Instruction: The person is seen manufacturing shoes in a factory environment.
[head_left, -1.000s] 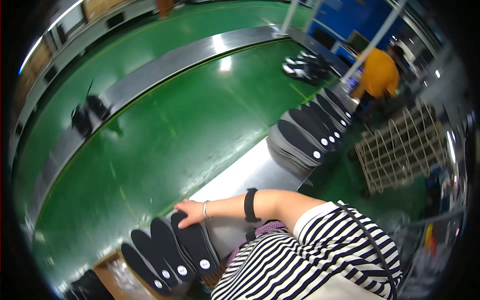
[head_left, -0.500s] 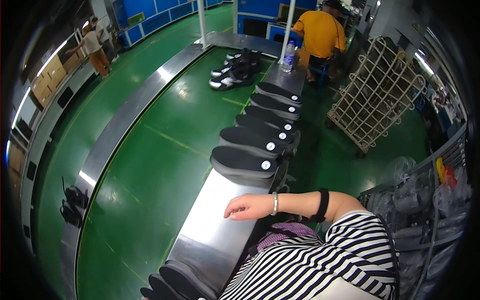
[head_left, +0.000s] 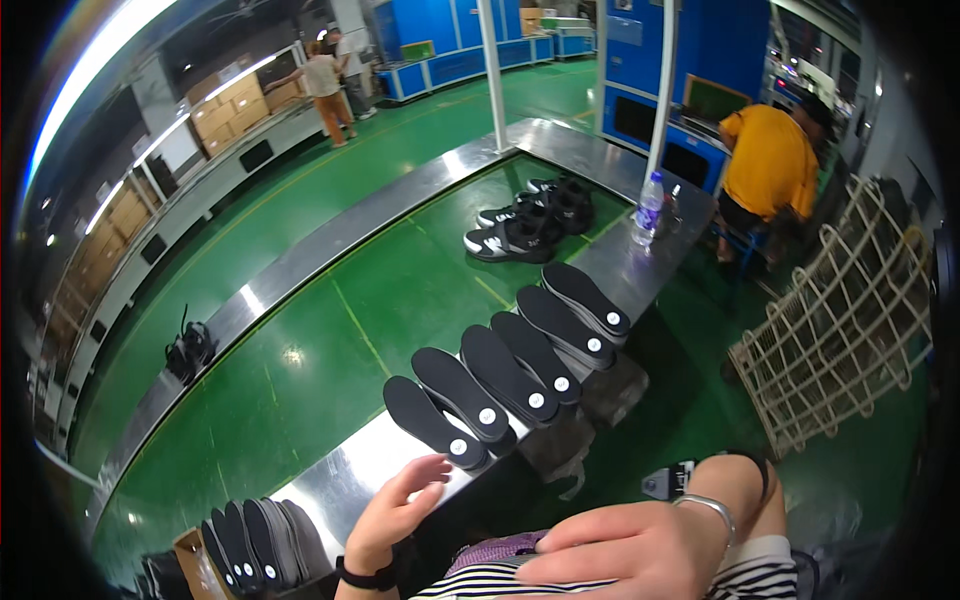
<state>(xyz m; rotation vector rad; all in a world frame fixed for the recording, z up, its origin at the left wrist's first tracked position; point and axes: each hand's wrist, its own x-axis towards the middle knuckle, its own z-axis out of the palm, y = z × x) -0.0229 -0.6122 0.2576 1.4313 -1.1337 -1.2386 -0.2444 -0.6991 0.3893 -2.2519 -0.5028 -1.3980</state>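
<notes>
black insole (head_left: 432, 422) lengthwise up-left to down-right, heel beside left hand (head_left: 398, 508)

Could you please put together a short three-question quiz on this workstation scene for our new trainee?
1. True or false: the left hand grips the nearest insole.
2. How many black insoles lie in the row on the steel belt ahead of the hands?
A. three
B. five
C. eight
3. Fill in: the bottle stands on the belt beside a person in a ______ shirt.

Key
1. False: the hand is open, its fingers reaching just short of that insole, gripping nothing. The right hand rests flat on the striped shirt.
2. B
3. orange
</notes>
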